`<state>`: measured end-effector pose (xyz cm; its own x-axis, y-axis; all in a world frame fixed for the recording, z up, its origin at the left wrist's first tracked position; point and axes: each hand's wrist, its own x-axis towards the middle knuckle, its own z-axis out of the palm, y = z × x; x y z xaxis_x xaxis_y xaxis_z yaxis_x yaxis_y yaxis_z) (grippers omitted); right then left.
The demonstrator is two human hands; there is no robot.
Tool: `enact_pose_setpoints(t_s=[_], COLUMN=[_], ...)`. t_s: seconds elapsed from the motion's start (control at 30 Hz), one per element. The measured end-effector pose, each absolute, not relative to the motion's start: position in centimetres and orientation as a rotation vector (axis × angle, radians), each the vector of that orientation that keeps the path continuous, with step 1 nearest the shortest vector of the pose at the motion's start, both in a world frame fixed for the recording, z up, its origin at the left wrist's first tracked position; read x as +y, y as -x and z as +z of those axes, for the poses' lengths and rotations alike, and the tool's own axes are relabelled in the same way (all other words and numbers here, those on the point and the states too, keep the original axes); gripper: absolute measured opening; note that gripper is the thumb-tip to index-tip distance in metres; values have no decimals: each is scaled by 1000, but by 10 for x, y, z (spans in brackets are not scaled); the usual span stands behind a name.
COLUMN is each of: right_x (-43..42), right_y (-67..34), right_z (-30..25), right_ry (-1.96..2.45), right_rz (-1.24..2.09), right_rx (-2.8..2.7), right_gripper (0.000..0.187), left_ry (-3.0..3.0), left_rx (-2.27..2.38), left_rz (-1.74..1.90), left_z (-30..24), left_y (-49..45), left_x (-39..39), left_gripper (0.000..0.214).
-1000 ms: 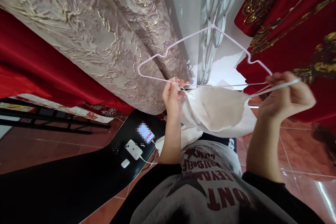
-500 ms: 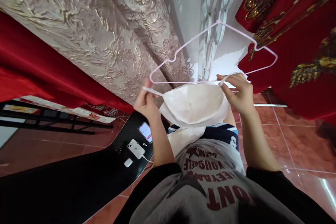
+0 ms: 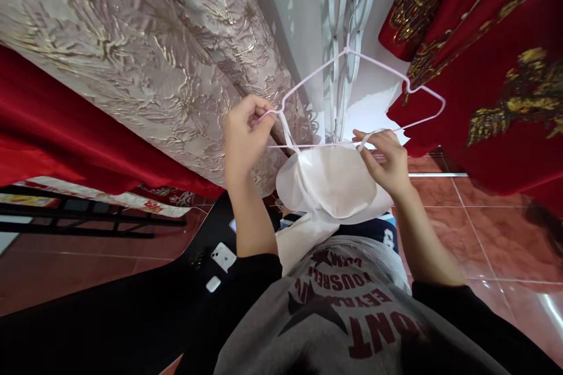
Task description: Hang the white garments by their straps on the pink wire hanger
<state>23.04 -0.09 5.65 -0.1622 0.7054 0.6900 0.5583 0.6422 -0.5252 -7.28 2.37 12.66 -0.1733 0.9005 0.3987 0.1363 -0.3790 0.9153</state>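
Observation:
A pale pink clothes hanger hangs by its metal hook in front of me. Below its lower bar hangs a white garment with thin straps. The left strap runs up to the notch in the hanger's left shoulder. My left hand is closed round the hanger's left end, just outside that notch. With thumb and fingers, my right hand pinches the right strap near the lower bar. The lower part of the garment lies over my lap.
White metal rods stand against the wall behind the hanger. A textured cream-pink cloth hangs at left, and a red cloth with gold trim at right. On a black surface lie a phone and a small white case.
My left hand has moved up to the hanger's left end, and the left strap now sits at the hanger's notch. My right hand still holds the right strap.

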Motion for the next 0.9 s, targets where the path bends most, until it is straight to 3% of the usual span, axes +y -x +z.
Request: enact_pose_setpoints(t_s=[0.1,0.27,0.37,0.57,0.73,0.9], right_x=[-1,-5,-7,15,29,24], right_y=[-228,-220,-225,-281,-307,-299], right_z=[56,57,54,53,91,130], right_ry=[1019,1009,952,909,1069,1097], right_rz=[202,222,182,-173,117,52], right_rx=[-1851,-1875,-1784,-1013,-1311,-1573], right_gripper=[25,27,28,27,26,11], left_ry=[-1258,-848,-893,-889,-886,-845], left_rx=[1272,1010,1002,933,870,867], left_rz=[1816,1866,1871,1959,1933,1916], left_z=[90,38,33,43,44,38], left_y=[68,30,14,21,20,15], left_x=[25,8,2,3,2,3], left_gripper=[15,48,49,51,51,52])
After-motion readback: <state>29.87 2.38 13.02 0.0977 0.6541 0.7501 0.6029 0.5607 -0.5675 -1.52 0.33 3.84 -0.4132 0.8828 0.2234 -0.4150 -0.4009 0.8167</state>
